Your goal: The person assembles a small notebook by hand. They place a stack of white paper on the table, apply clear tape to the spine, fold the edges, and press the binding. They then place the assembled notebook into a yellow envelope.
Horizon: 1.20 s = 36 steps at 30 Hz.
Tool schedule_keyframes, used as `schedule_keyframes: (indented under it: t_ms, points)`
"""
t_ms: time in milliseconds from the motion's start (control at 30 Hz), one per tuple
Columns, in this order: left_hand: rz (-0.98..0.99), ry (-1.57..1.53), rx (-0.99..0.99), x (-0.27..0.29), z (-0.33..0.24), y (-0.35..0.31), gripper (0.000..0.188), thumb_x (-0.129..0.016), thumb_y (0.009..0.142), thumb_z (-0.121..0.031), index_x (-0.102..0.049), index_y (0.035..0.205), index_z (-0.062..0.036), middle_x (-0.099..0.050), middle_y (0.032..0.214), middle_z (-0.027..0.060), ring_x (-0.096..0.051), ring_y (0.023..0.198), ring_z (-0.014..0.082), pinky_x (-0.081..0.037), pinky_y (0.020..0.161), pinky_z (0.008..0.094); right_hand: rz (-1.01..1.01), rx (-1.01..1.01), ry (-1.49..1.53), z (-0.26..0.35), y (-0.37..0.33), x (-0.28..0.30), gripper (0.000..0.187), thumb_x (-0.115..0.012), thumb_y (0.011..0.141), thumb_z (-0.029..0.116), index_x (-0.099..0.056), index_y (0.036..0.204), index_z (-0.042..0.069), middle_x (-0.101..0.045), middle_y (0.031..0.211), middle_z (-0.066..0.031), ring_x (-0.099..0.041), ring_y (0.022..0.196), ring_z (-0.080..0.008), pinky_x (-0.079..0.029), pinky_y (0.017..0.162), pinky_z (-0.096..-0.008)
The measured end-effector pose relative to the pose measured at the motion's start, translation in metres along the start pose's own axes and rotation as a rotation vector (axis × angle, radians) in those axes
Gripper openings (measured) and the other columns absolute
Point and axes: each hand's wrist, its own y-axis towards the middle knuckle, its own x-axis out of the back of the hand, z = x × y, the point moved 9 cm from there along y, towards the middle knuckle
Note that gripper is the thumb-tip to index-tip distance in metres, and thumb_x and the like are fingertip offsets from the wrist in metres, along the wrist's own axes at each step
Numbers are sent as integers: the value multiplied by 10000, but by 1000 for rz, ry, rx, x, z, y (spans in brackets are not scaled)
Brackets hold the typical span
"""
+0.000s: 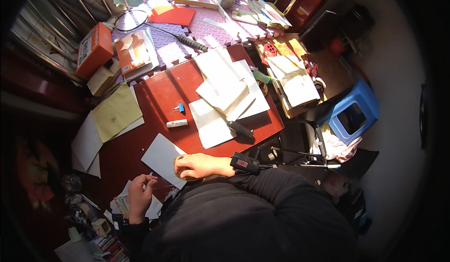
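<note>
My right hand (202, 165) is closed around a yellowish-brown roll of tape (179, 160), mostly hidden by the fingers, over the edge of a white sheet (161, 158) on the dark red table (164, 91). To the lower left, my left hand (140, 197) is raised with thumb and forefinger pinched together. A tiny pale tip shows at those fingers, too small to name. Beyond the white sheet lie a white glue stick (176, 123) and a blue binder clip (178, 107). Loose papers and a printed card (123, 204) are beside my left hand.
White papers (211, 123) and a black-handled object (241, 129) cover the table's right part. Yellow paper (117, 112) lies left. A racket (190, 42), red paper (176, 15) and an orange box (95, 48) sit farther back. A blue stool (363, 103) stands right.
</note>
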Motion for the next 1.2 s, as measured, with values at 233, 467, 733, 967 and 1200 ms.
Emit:
schedule_keyframes:
  t_ms: [233,467,733,967,1200]
  points:
    - [-78,-197,73,-29,-18,-26,110,-692,881,-71,-648,841,21,-672,779,95,-621,677,133,-486,615,284,251,37,35,-3,-12,1,136,-648,891,127,-606,1008,73,-631,995,-77,-629,970,-307,-490,820,-407]
    - [-142,-24,55,-31,-20,-25,121,-761,820,-106,-687,806,-11,-674,742,86,-602,704,203,-472,654,322,231,-79,2,-3,-17,13,206,-689,912,287,-660,940,84,-705,872,-56,-677,801,-252,-519,726,-345]
    - [-257,-175,202,-33,-10,-42,197,-762,813,-223,-677,770,-50,-655,707,76,-602,689,248,-458,687,386,293,-43,43,-3,-3,11,191,-730,874,252,-665,942,86,-676,872,-52,-668,783,-246,-517,698,-322]
    - [-485,60,204,-25,-4,-71,143,-743,795,-167,-671,745,-54,-664,713,78,-637,753,285,-475,729,407,397,5,1,-9,18,-9,210,-740,867,258,-682,951,74,-681,879,-97,-681,810,-271,-533,716,-340]
    - [-675,76,274,-11,-10,-103,167,-743,760,-126,-606,686,-64,-658,720,66,-633,753,291,-462,804,406,504,43,0,11,23,-35,228,-756,852,266,-693,939,65,-694,850,-131,-684,800,-321,-543,706,-361]
